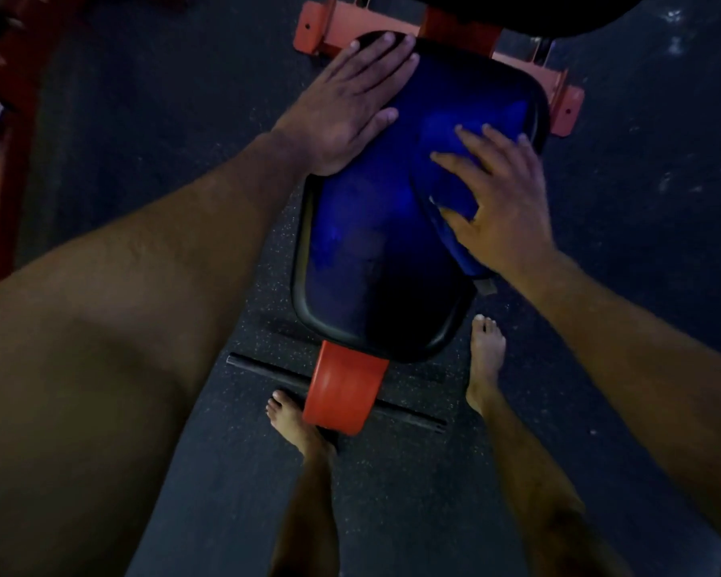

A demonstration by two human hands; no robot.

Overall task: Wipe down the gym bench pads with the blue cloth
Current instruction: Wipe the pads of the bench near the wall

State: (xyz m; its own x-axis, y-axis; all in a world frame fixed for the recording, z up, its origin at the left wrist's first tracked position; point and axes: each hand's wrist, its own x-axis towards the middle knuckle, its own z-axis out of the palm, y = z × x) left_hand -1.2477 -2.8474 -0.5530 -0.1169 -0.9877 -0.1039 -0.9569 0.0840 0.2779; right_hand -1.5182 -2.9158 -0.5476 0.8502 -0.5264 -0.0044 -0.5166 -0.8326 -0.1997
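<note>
At the far left edge stands a red painted metal frame upright [15, 131], dim and blurred, on the dark speckled rubber floor [209, 472]. My bare left forearm crosses that floor toward the middle, and my left hand [350, 106] lies flat with its fingers straight and close together on the upper left edge of the black vinyl bench seat pad [375, 326], palm down, holding nothing. The pad is a rounded oblong, tilted so its far end leans to the right, and its glossy top shows a blue sheen. Below its near end a red curved steel support [342, 389] sticks out toward me, with a thin black crossbar [267, 370] running behind it across the floor. My bare left foot [296, 422] stands just beside that support, partly under it.

Further right, the blue cloth [454, 177] lies on the right half of the pad, bunched and reaching down to the pad's right edge. My right hand [496, 202] presses on it with fingers spread wide and nearly straight, thumb pointing left across the fabric. My bare right foot [485, 360] stands on the floor just right of the pad's near corner. Beyond the pad's far end, a red steel base bracket [562, 106] with bolt holes juts out on the floor.
</note>
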